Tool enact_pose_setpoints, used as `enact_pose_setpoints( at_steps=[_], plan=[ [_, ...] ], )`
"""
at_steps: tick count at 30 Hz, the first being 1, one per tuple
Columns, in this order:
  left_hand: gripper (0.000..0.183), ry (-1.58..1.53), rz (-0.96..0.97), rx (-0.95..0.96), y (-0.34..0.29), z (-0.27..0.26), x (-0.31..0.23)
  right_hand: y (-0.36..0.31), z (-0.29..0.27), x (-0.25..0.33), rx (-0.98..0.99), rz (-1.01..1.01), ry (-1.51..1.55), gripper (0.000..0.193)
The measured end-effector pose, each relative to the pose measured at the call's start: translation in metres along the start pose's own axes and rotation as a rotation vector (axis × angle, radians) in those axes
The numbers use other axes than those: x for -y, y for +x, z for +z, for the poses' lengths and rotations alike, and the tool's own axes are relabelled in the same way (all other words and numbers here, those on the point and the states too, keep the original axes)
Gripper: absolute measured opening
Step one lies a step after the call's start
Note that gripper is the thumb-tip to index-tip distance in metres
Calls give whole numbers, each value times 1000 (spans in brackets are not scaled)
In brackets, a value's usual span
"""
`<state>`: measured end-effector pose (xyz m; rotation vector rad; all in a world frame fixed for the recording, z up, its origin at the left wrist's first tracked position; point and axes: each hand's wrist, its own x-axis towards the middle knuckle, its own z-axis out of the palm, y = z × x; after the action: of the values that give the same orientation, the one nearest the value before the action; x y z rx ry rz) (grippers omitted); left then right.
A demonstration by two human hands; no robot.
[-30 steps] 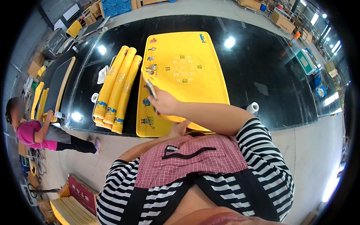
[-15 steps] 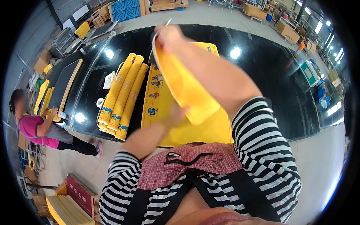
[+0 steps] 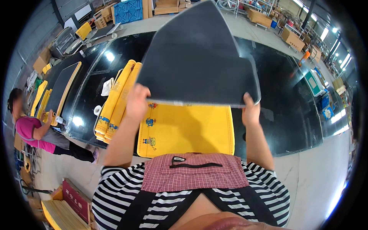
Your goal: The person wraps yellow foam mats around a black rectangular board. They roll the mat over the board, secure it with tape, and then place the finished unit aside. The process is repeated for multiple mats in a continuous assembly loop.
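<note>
I hold up a large mat with its black backing (image 3: 199, 65) toward me, tilted above the table. My left hand (image 3: 138, 100) is closed on its near left corner, fingers partly hidden. The near right corner is gripped by my right hand (image 3: 251, 110), thumb over the black side. Below it, a yellow mat (image 3: 191, 132) with small blue and red cartoon figures along its left edge lies flat; its far part is hidden behind the raised mat. Left of it sit several rolled yellow mats (image 3: 120, 92), partly behind my left forearm.
A black table (image 3: 283, 107) spans the view. A white tape roll (image 3: 97, 110) and white cloth (image 3: 107, 87) lie beside the rolls. Another person (image 3: 34, 128) stands at the table's left end near more mats. An open box (image 3: 73, 207) is at lower left.
My right hand came down from the far side to the right, and my left hand moved left. The raised mat, yellow face showing before, now spreads out black side toward me.
</note>
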<state>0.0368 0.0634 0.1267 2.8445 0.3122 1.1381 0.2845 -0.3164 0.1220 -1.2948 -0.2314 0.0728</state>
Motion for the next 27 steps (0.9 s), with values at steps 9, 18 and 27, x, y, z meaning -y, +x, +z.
enact_pose_setpoints(
  at_steps=[9,18,27],
  plan=[
    [22,-140,-216,562,-165,39,-18,-122,-47,-110,8,486,-320,33],
    [15,-270,-212,611,-195,7,-39,-172,-71,-90,22,507,-375,38],
    [13,-380,-285,959,-135,4,5,-160,-55,-71,53,461,-296,32]
  ],
)
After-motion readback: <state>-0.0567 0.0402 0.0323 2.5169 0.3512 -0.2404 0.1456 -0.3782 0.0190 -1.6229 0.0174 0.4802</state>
